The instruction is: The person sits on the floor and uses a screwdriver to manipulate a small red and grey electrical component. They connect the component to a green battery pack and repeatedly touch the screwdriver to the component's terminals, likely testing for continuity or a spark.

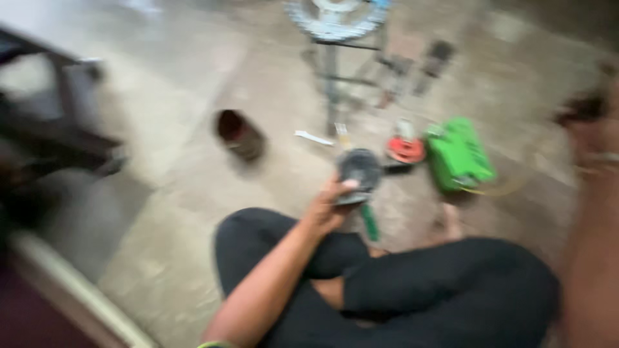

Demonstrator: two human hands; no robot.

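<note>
- Sitting cross-legged on a bare concrete floor (193, 193), the person has everything spread out in front within arm's reach, which I'd guess is why the bits are fanned around the knees rather than stacked.
- The left hand (325, 209) is out over the left knee with its fingers wrapped around a dark round part (359, 173). It looks like a grey-black disc or drum, fairly chunky, held up off the floor so the face tilts toward the camera. Thumb on the near rim, other fingers curled behind it, so clamped on, not loose.
- A green handle (370, 222), maybe a screwdriver, pokes out just below that part. Can't tell whether the same hand holds it or it lies on the floor beside the leg.
- The right hand (596, 138) is raised at the far right edge and very smeared by motion. Honestly can't tell if its fingers are apart or closed, or if anything is in them.
- Beyond the round part: a red round piece (405, 149) touching or just beside it, and a bright green boxy plastic thing (459, 154) near that, glossy-looking.
- Off to the left, well apart, a dark brownish cylinder (240, 134) lies tipped on its side with its open end showing.
- At the top a toothed metal wheel (335, 18) sits on a thin metal stand (331, 77).
- Black trousers (451, 283), soft fabric. Whole shot is blurry, so fine textures are a wash.
</note>
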